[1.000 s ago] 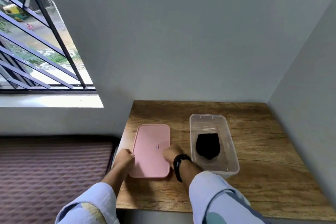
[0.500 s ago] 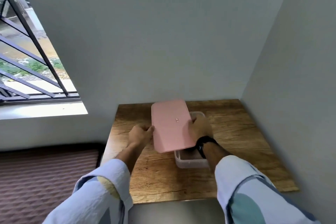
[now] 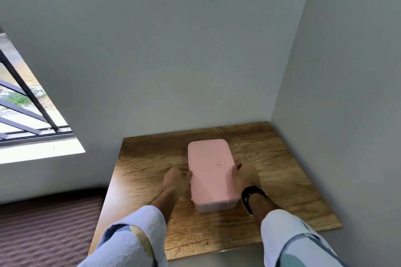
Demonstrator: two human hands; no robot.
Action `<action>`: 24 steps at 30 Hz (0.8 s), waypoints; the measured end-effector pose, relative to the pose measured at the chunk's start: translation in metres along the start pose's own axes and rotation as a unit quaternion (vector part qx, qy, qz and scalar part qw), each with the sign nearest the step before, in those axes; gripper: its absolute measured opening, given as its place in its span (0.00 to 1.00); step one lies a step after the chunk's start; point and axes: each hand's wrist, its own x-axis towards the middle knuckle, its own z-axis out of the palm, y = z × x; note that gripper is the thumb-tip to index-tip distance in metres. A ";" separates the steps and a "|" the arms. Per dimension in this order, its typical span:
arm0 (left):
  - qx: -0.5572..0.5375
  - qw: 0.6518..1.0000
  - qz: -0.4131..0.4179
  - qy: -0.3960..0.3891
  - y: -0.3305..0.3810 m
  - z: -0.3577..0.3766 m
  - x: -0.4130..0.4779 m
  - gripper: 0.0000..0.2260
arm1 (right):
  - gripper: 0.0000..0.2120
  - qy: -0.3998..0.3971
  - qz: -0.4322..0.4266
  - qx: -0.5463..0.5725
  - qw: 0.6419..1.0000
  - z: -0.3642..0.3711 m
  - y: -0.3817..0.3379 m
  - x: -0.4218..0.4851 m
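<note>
A pink rectangular lid (image 3: pixel 211 169) lies flat on top of a clear plastic container (image 3: pixel 214 206), which stands in the middle of a wooden table (image 3: pixel 280 180). My left hand (image 3: pixel 176 181) grips the lid's left edge with curled fingers. My right hand (image 3: pixel 245 174), with a black watch on its wrist, grips the lid's right edge. The container's inside is hidden by the lid.
Grey walls close the table in at the back and on the right. A barred window (image 3: pixel 23 112) is at the left. A ribbed maroon surface (image 3: pixel 47 234) lies low at the left of the table.
Both hands lifted the pink lid off the table at the left, carried it right, and set it down over the clear container, covering the dark object inside.
</note>
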 end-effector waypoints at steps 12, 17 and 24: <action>0.043 0.997 0.066 -0.016 0.017 0.014 0.046 0.28 | 0.14 -0.042 -0.111 0.060 0.991 0.017 -0.021 0.073; 0.167 0.976 0.117 0.075 0.012 0.024 0.061 0.15 | 0.16 -0.058 -0.123 0.088 0.987 0.032 -0.005 0.081; 0.264 0.948 0.150 0.091 0.012 0.031 0.073 0.24 | 0.23 -0.084 -0.158 0.021 0.984 0.035 -0.002 0.086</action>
